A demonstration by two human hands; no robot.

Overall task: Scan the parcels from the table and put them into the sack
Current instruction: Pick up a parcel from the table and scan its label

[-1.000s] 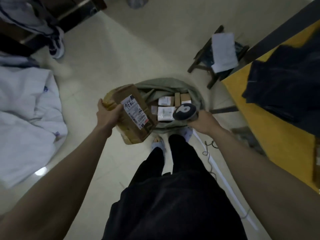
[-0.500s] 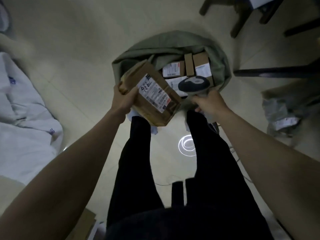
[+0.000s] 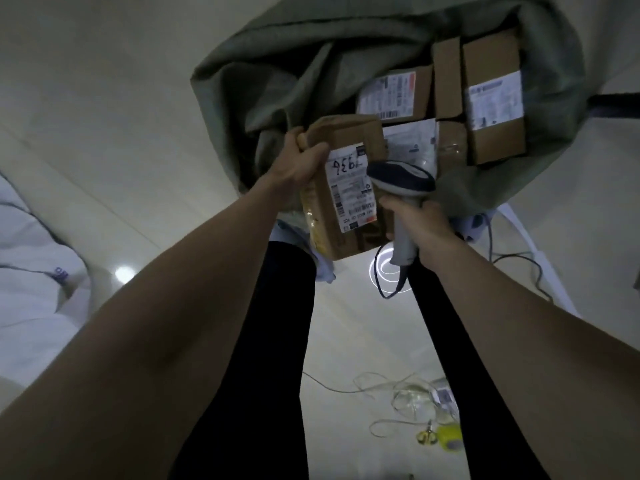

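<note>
My left hand grips a brown cardboard parcel by its left edge, its white label with handwritten digits facing up. The parcel hangs at the near rim of the open grey-green sack on the floor. Inside the sack lie several labelled cardboard boxes. My right hand holds a grey handheld scanner by its handle, its dark head just right of the parcel's label.
White sacks lie on the floor at left. A cable trails from the scanner across the pale floor. Loose cords, scissors and a yellow tape roll lie near my legs. A dark bar shows at right.
I have leaned closer over the sack. My left hand has carried the parcel forward to the sack's near rim and turned it more upright. The scanner has come right beside the parcel's label.
</note>
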